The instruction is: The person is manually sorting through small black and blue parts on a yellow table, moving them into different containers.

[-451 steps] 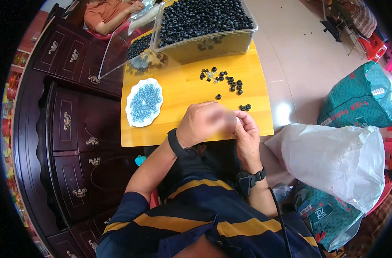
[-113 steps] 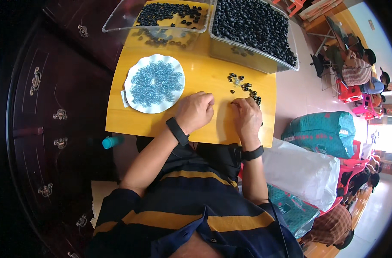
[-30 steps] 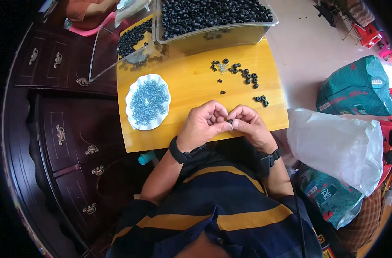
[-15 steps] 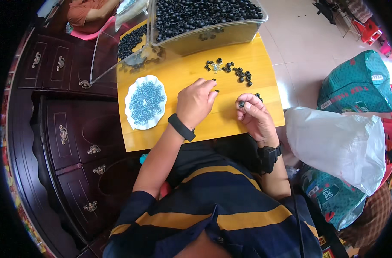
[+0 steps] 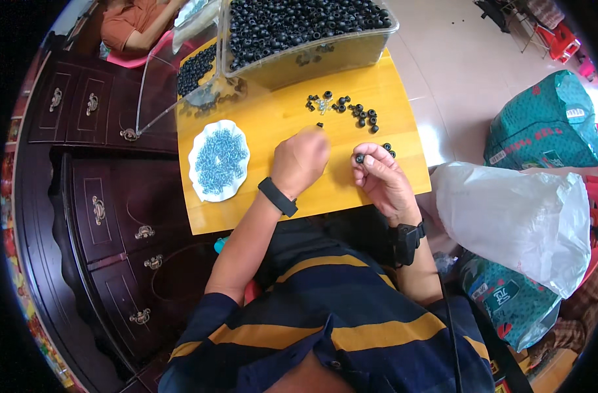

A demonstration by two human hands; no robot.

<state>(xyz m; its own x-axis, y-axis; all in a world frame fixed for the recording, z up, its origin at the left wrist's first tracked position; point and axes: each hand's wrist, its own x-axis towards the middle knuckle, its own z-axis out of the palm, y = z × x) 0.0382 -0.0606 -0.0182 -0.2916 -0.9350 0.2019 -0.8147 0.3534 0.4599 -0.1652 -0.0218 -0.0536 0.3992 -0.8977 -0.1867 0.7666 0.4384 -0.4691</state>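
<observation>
My right hand (image 5: 385,177) pinches a round black bead-like part (image 5: 360,158) with a hole in it between thumb and fingers, above the yellow table's right side. To its left is my left hand (image 5: 301,160), back upward, its fingertips smeared by motion; whether they hold anything cannot be made out. A small black piece (image 5: 320,124) lies just beyond those fingers. A few black round parts (image 5: 387,148) rest behind my right hand. Farther back, loose black parts (image 5: 361,114) lie scattered beside a little pile of clear bits (image 5: 323,105).
A white scalloped dish (image 5: 196,171) of small bluish clear pieces stands left. At the back, a clear plastic bin (image 5: 312,56) brims with black parts, beside a tilted clear lid (image 5: 156,98). Dark drawers (image 5: 115,196) border the left; stuffed bags (image 5: 508,216) stand right. Another person (image 5: 132,29) sits far left.
My left hand has turned and drawn its fingers inward, and the small dark piece by its thumb no longer shows. My right hand keeps its pinch on the black part. The view has shifted slightly.
</observation>
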